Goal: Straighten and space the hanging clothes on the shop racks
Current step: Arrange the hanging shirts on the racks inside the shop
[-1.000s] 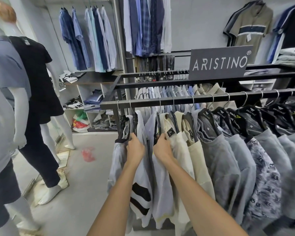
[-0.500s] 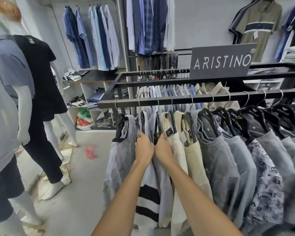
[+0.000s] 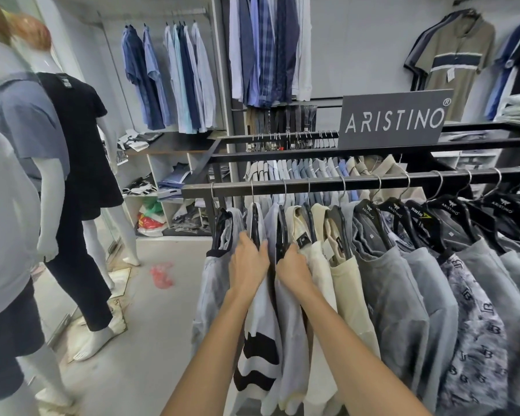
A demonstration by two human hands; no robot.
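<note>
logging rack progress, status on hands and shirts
Left grip holds striped white shirt at its hanger. Right grip holds pale grey shirt beside it. Cream shirt crowds right.

Even, cool indoor light fills the shop, leaving only soft shadows. Edges bend from the wide lens, and the near left mannequin (image 3: 6,220) looks blurred.

1. White shirt with black bands (image 3: 258,340): I see it hanging under my left hand (image 3: 246,265), gripped at the shoulder.
2. Pale grey shirt (image 3: 291,340): beneath my right hand (image 3: 293,270), gripped likewise.
3. Cream shirts (image 3: 351,295), then grey tees (image 3: 403,310): right of that hand, close-packed on the dark rail (image 3: 312,186).
</note>
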